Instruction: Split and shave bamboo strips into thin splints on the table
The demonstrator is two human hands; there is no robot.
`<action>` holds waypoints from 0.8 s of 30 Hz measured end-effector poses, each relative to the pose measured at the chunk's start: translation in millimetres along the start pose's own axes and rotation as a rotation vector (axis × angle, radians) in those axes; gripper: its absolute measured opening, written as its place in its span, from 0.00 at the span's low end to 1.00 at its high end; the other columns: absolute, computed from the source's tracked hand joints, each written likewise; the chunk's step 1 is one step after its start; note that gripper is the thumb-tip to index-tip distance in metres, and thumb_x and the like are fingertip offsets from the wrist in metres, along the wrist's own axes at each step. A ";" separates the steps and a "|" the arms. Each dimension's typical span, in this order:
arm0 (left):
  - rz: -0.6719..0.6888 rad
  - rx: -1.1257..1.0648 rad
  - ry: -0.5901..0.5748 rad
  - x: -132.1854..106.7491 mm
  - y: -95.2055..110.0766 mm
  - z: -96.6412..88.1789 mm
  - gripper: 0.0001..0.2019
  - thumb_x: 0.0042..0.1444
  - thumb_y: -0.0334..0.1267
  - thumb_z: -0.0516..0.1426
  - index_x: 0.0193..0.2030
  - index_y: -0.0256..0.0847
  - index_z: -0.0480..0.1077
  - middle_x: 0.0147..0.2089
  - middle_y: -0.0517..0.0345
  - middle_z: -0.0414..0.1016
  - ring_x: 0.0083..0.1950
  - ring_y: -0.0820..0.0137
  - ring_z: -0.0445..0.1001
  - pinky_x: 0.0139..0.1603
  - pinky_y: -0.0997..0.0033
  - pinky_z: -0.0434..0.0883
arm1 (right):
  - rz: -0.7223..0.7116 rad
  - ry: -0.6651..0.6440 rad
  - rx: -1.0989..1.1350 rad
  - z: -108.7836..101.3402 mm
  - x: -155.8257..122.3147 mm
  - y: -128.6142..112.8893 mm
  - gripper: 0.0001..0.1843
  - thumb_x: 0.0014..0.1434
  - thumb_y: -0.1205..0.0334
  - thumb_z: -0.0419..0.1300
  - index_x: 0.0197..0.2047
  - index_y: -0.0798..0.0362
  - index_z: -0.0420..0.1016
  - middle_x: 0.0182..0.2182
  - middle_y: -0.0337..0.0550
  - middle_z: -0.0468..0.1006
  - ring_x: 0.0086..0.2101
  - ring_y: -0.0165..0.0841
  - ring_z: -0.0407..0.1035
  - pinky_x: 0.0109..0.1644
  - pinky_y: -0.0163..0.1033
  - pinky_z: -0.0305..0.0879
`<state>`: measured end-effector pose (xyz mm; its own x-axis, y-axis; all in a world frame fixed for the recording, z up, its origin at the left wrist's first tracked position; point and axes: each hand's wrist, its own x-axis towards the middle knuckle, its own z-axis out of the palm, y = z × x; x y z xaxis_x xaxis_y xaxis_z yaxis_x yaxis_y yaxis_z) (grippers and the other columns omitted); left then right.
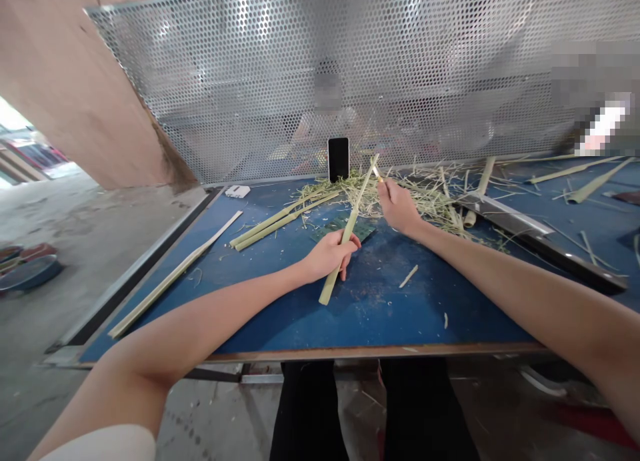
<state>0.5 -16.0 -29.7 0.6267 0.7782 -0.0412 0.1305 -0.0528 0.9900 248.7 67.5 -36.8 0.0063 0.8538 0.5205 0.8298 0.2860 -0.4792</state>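
Observation:
My left hand (331, 254) is closed around a long pale-green plant stalk (354, 215), which slants up and away from me over the table. The stalk's wider cut end points toward me, and its far end is thin. Closed in my right hand (399, 206) is a small knife (377, 173) with a bright blade and a yellowish part. Its blade lies against or right beside the stalk's far tip; I cannot tell whether they touch. Beneath and behind the hands spreads a heap of thin green shavings (425, 197).
A phone (339, 159) stands upright before a perforated metal screen (240, 81). Further stalks (285, 221) lie left of the heap, and one split strip (175, 274) near the left edge. A large cleaver (540, 237) rests on the blue table (280, 314) at right.

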 end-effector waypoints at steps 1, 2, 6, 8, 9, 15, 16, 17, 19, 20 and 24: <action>-0.001 -0.003 0.001 0.2 -0.2 0.1 0.04 0.64 0.35 0.55 0.45 0.42 0.67 0.17 0.71 0.64 0.16 0.73 0.64 0.21 0.71 0.72 | -0.049 -0.051 0.015 -0.9 -2.0 -3.1 0.34 0.78 0.33 0.34 0.45 0.47 0.71 0.33 0.48 0.76 0.36 0.45 0.71 0.43 0.46 0.63; -0.004 -0.008 0.008 0.5 -0.5 0.2 0.04 0.63 0.35 0.56 0.45 0.42 0.67 0.17 0.71 0.64 0.16 0.73 0.64 0.21 0.71 0.72 | -0.101 -0.118 0.028 -1.1 -4.0 -6.0 0.34 0.77 0.32 0.35 0.43 0.46 0.71 0.32 0.47 0.76 0.35 0.45 0.70 0.43 0.46 0.63; -0.015 -0.022 0.044 1.0 -0.4 1.2 0.05 0.63 0.34 0.56 0.44 0.42 0.66 0.17 0.71 0.64 0.16 0.72 0.64 0.21 0.71 0.72 | -0.258 -0.350 0.055 1.3 -7.8 -12.0 0.33 0.76 0.31 0.37 0.39 0.45 0.69 0.29 0.44 0.74 0.32 0.42 0.69 0.42 0.46 0.63; -0.018 -0.017 0.049 0.5 0.8 1.8 0.04 0.63 0.34 0.56 0.44 0.42 0.66 0.18 0.70 0.65 0.16 0.72 0.64 0.21 0.71 0.72 | -0.278 -0.381 0.072 1.9 -7.8 -11.9 0.34 0.76 0.29 0.36 0.39 0.45 0.69 0.28 0.43 0.73 0.31 0.41 0.68 0.42 0.46 0.64; -0.022 -0.015 0.047 0.2 1.5 1.9 0.04 0.63 0.34 0.56 0.44 0.41 0.66 0.18 0.70 0.65 0.16 0.73 0.64 0.21 0.71 0.73 | -0.282 -0.383 0.087 1.7 -7.5 -11.5 0.35 0.76 0.28 0.35 0.39 0.45 0.68 0.28 0.42 0.73 0.31 0.41 0.68 0.42 0.45 0.64; -0.025 -0.018 0.030 -0.7 2.2 1.3 0.04 0.63 0.34 0.56 0.44 0.41 0.66 0.18 0.70 0.65 0.16 0.73 0.65 0.21 0.72 0.73 | -0.287 -0.420 0.176 0.2 -7.0 -9.2 0.41 0.72 0.23 0.28 0.28 0.45 0.60 0.23 0.40 0.67 0.27 0.36 0.62 0.38 0.44 0.63; -0.022 -0.021 0.031 -0.6 2.0 1.3 0.04 0.64 0.34 0.56 0.44 0.41 0.66 0.18 0.70 0.65 0.16 0.73 0.65 0.21 0.72 0.73 | -0.285 -0.428 0.177 0.4 -7.0 -9.4 0.41 0.72 0.23 0.28 0.28 0.45 0.58 0.23 0.40 0.66 0.27 0.36 0.61 0.38 0.44 0.62; -0.022 -0.023 0.033 -0.5 1.9 1.3 0.04 0.64 0.34 0.56 0.44 0.41 0.67 0.18 0.70 0.65 0.16 0.73 0.65 0.21 0.72 0.73 | -0.282 -0.429 0.175 0.6 -7.0 -9.8 0.41 0.72 0.22 0.28 0.27 0.45 0.57 0.23 0.40 0.65 0.27 0.36 0.60 0.38 0.44 0.62; -0.025 -0.026 0.037 -0.4 1.9 1.4 0.03 0.64 0.34 0.56 0.44 0.41 0.67 0.18 0.70 0.65 0.16 0.73 0.65 0.21 0.71 0.73 | -0.282 -0.417 0.167 0.7 -6.9 -11.2 0.41 0.71 0.21 0.30 0.27 0.45 0.56 0.23 0.39 0.65 0.27 0.36 0.60 0.37 0.44 0.62; -0.029 -0.026 0.038 -0.3 2.0 1.6 0.03 0.63 0.34 0.56 0.44 0.41 0.67 0.18 0.70 0.65 0.16 0.73 0.65 0.21 0.71 0.73 | -0.286 -0.409 0.166 0.6 -6.8 -11.9 0.40 0.71 0.20 0.31 0.27 0.45 0.56 0.23 0.39 0.64 0.27 0.36 0.60 0.38 0.44 0.61; -0.030 -0.030 0.039 0.0 1.5 1.9 0.03 0.63 0.33 0.56 0.44 0.41 0.66 0.18 0.70 0.65 0.16 0.73 0.65 0.21 0.71 0.73 | -0.299 -0.392 0.189 -0.4 -6.9 -13.4 0.40 0.71 0.20 0.34 0.27 0.46 0.55 0.23 0.38 0.63 0.28 0.35 0.59 0.37 0.43 0.60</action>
<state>2.1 -17.2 -28.5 0.5920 0.8032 -0.0659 0.1254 -0.0110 0.9921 237.8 57.6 -33.7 -0.4548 0.8111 0.3677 0.6482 0.5846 -0.4879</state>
